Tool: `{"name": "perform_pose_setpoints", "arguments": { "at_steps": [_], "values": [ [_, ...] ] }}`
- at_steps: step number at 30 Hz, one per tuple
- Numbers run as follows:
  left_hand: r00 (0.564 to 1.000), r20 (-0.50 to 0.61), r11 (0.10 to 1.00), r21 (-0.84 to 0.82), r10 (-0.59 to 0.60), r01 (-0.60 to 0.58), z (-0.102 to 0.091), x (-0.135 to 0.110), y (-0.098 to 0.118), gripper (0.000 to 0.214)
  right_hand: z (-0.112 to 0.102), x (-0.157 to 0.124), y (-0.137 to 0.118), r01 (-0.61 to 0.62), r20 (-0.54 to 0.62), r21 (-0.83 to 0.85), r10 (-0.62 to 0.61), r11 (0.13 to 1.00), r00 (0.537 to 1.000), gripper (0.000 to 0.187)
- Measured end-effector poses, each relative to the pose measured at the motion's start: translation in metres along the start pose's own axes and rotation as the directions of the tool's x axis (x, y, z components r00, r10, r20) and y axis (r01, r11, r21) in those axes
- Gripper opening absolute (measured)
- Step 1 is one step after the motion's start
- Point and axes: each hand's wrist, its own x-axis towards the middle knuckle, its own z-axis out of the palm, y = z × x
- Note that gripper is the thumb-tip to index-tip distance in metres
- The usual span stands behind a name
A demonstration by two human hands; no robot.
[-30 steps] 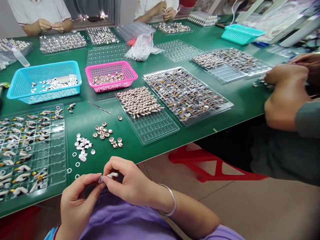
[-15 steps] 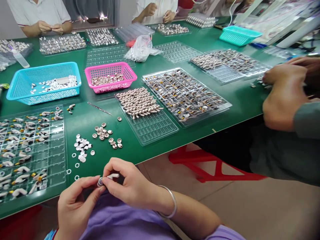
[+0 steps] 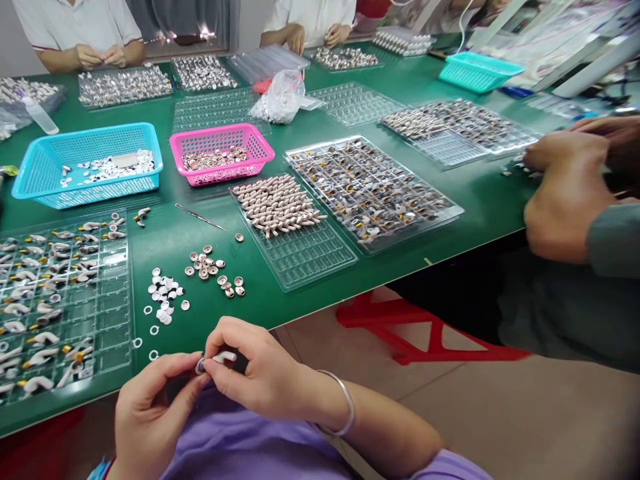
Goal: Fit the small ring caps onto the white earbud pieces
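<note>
Between my hands, just off the table's front edge, is a small white earbud shell [image 3: 226, 357] with a stem pointing right. My left hand [image 3: 155, 403] pinches its round end. My right hand [image 3: 255, 367] grips it beside the stem with thumb and index finger, which partly cover it. On the table ahead lie white round discs [image 3: 165, 293], a few thin white rings [image 3: 154, 330] and several beige cup-shaped caps [image 3: 204, 263]. To the left, a clear tray [image 3: 113, 300] carries earbud parts with yellow bits.
Tweezers [image 3: 200, 217] lie behind the caps. Farther back stand a blue basket [image 3: 43, 177] and a pink basket [image 3: 265, 150]. A tray of beige stems [image 3: 305, 257] and a full parts tray [image 3: 370, 193] sit to the right. A co-worker's hand [image 3: 570, 187] works at far right.
My hands stay almost in place; the earbud shell has turned slightly between my fingers. Across the table, a co-worker's hand has lowered to the parts tray.
</note>
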Motion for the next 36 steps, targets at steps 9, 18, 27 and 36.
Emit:
{"name": "perform_pose_setpoints", "arguments": {
  "at_steps": [9,18,27,36],
  "values": [
    [0.963,0.059,0.932,0.243,0.262,-0.268,-0.0032,-0.0025,-0.0036,0.023,-0.0007,0.0001,-0.0036,-0.091,0.009,0.063,0.091,0.994,0.996,0.009],
    [0.939,0.091,0.885,0.314,0.332,-0.344,-0.0045,-0.0023,-0.0053,0.025,-0.0010,0.0037,-0.0037,-0.255,0.070,0.155,0.247,0.954,0.967,0.009],
    [0.927,0.145,0.893,0.254,0.346,-0.373,-0.0085,0.0010,-0.0024,0.026,-0.0059,0.0082,0.0008,-0.487,0.296,0.410,0.393,0.771,0.871,0.017],
    [0.933,0.166,0.920,0.182,0.319,-0.347,-0.0063,0.0020,-0.0023,0.026,0.0025,0.0020,0.0035,-0.592,0.321,0.540,0.503,0.598,0.802,0.018]
  ]
}}
